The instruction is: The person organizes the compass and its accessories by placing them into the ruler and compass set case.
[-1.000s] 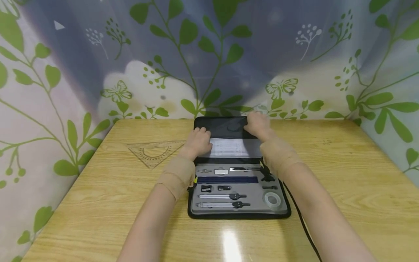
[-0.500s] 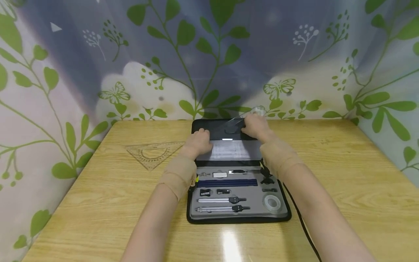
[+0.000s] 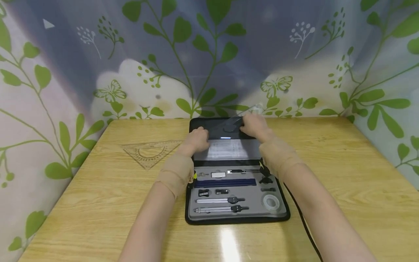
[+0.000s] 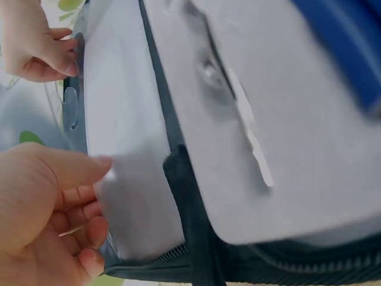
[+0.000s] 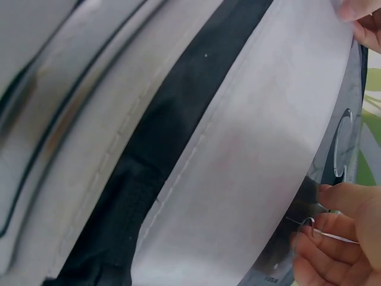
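An open black case [image 3: 237, 220] lies on the table, its lid at the back with a pale pocket [image 3: 226, 150]. The left hand [image 3: 197, 140] is at the lid's left side; in the left wrist view the left hand [image 4: 47, 214] has its thumb on the pocket's edge [image 4: 98, 173] and its fingers curled behind. The right hand [image 3: 256, 126] pinches a clear drawing ruler [image 3: 230, 125] over the lid's dark back part. In the right wrist view the right hand [image 5: 345, 232] holds the clear ruler [image 5: 342, 146] just beyond the pocket's edge.
A clear triangular protractor [image 3: 148, 153] lies left of the case. The grey tray [image 3: 255, 214] holds compasses [image 3: 219, 209], dark blue pencils [image 3: 226, 183], a white eraser [image 3: 218, 175] and a round clear item [image 3: 271, 202]. A black cable [image 3: 306, 225] runs beside the right forearm.
A bright edge of the clear ruler has appeared along the pocket's top, and more of the ruler shows left of the right hand. Both hands keep nearly the same places; the head view has shifted slightly.
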Available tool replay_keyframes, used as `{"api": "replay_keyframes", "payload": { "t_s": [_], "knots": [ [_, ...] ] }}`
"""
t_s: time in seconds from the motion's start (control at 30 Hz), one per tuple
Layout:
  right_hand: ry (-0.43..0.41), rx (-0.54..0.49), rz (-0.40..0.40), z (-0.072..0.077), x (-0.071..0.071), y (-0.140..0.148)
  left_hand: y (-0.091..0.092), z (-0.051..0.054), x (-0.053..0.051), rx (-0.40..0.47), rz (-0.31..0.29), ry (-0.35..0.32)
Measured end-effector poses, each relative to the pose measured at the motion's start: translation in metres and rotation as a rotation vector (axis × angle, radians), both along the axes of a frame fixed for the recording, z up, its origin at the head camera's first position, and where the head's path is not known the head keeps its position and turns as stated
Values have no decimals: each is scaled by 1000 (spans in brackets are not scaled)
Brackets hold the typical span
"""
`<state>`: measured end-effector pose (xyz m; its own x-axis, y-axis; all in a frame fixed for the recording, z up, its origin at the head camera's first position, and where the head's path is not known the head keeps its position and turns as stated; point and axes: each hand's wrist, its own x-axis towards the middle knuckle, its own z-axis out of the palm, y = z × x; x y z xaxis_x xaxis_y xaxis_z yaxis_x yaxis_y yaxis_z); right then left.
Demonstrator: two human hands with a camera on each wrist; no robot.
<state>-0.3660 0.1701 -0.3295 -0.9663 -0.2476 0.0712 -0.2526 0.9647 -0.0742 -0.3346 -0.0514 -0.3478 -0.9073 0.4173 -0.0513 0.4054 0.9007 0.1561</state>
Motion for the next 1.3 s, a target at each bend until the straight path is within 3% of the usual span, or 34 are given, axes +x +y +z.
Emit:
{"api": "replay_keyframes", "payload": {
  "t_s": [0.33, 0.47, 0.87, 0.97, 1.17, 1.3],
  "knots": [
    [-54, 14, 77, -2, 6, -6, -1, 3, 3, 37, -55, -49],
    [-55, 24, 110, -5, 6, -3, 1, 2, 4, 49, -59, -24],
    [-38, 142, 139, 0, 7, -8, 4, 0, 6, 52, 10, 72],
    [-38, 163, 141, 2, 8, -10, 4, 1, 7, 49, 29, 64],
    [-93, 100, 157, 7, 7, -8, 3, 3, 8, 42, 45, 49],
    [-122, 35, 192, 7, 3, 3, 4, 4, 7, 61, 20, 66]
  ]
}}
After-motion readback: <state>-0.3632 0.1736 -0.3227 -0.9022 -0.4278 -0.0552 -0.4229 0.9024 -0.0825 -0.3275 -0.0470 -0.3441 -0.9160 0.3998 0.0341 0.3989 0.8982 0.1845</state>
